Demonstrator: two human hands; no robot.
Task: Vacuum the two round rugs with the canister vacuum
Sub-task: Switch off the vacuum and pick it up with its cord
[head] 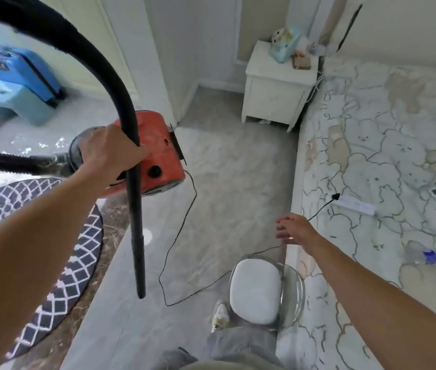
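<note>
My left hand (110, 153) grips the top of the orange canister vacuum (158, 156) and lifts it off the floor, with the black wand (136, 222) hanging down past my fingers. The black hose (59, 36) loops overhead and back to the canister's front. A round navy rug (78, 257) with a white lattice pattern lies on the floor at the lower left. My right hand (295, 231) holds the thin black power cord (179, 231) by the bed's edge. The cord's plug (335, 196) lies on the bed beside a white power strip (355, 205).
The bed (371, 129) with its patterned cover fills the right side, with a water bottle (428, 256) on it. A clear stool with a white cushion (257, 292) stands at my feet. A white nightstand (275, 86) is ahead and a blue suitcase (24, 73) is far left.
</note>
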